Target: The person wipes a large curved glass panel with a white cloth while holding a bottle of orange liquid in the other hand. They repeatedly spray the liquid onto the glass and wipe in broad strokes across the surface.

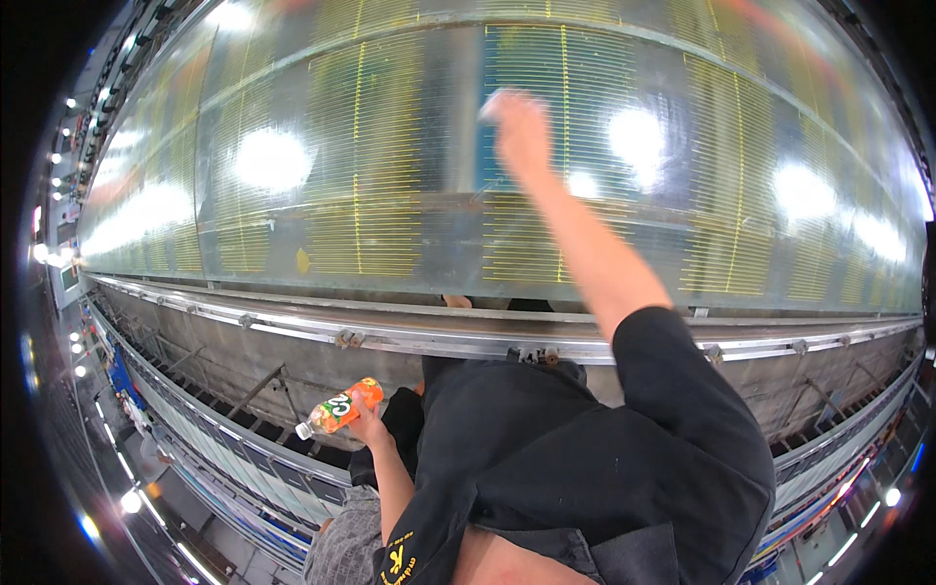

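My left hand [368, 421] is wrapped round a plastic bottle [338, 409] with an orange label and a white cap. The bottle is tilted, its cap pointing down to the left, away from the long table. My right arm reaches far forward over the glossy table surface [453, 146], which carries rows of thin yellow lines. Closed fingers of my right hand [525, 134] grip a small white wad [502, 102], blurred and perhaps a cloth or paper. It is at or just above a bluish lined panel [517, 73]; contact cannot be told.
A metal rail [419, 336] with clamps runs along the table's near edge, close to my body. Behind me lies another long railed table [249, 453]. Grey fabric [346, 541] shows at the lower left. Bright lamp reflections cover parts of the surface.
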A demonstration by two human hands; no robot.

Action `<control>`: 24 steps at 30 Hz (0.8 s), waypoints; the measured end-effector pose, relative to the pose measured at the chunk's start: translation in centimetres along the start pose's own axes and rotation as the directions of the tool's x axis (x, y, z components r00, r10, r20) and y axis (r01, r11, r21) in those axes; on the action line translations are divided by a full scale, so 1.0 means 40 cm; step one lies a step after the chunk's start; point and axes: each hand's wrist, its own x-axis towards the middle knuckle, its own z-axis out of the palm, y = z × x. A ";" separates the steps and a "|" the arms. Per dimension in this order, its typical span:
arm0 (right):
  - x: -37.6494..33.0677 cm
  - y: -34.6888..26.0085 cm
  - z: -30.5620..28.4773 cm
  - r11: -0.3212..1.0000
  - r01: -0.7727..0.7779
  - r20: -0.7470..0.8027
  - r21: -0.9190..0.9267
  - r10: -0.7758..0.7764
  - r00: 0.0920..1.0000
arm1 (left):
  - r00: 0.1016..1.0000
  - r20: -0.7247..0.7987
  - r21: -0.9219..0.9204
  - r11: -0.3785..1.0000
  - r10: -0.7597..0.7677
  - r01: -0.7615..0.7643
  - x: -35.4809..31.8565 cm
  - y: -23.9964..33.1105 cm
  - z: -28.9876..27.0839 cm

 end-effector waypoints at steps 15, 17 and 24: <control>-0.323 0.225 -0.700 0.940 -0.271 -0.084 -0.208 0.259 0.962 | 0.991 0.018 -0.031 0.991 0.131 -0.130 0.209 0.076 -0.034; -0.358 0.296 -0.789 0.815 -0.524 -0.170 -0.247 0.496 0.852 | 0.981 0.028 -0.025 0.981 0.191 -0.190 0.285 0.099 -0.070; -0.581 0.005 -0.511 0.571 -0.486 -0.144 -0.662 0.540 0.830 | 0.940 0.072 -0.086 0.941 0.334 -0.327 0.496 0.231 -0.106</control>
